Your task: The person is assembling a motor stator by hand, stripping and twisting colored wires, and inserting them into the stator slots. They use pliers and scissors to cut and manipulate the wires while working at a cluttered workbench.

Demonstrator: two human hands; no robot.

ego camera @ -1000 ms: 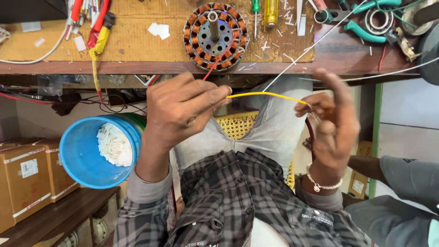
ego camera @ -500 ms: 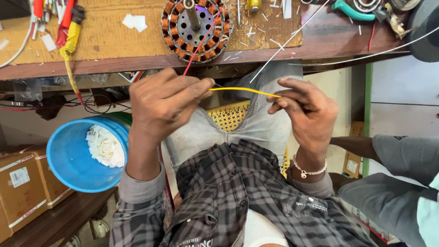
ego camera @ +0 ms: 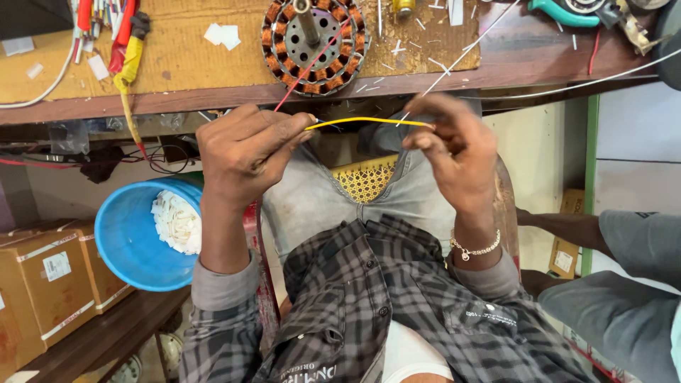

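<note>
A thin yellow sleeve tube (ego camera: 369,121) stretches level between my two hands above my lap. My left hand (ego camera: 245,152) pinches its left end with thumb and fingers. My right hand (ego camera: 454,152), with a bead bracelet at the wrist, pinches the right end. A red wire (ego camera: 312,64) runs from near my left fingers up to a round motor stator with copper windings (ego camera: 312,42) lying on the wooden bench (ego camera: 177,64) beyond my hands.
A blue bucket (ego camera: 131,237) holding white paper pieces stands at the lower left beside cardboard boxes (ego camera: 42,284). Red and yellow tools (ego camera: 128,42) and white wires lie on the bench. Another person's arm and grey sleeve (ego camera: 624,241) reach in at the right.
My right hand has closed its fingers onto the tube's right end and come nearer to my left hand. The view has shifted, so the bench sits higher in the picture.
</note>
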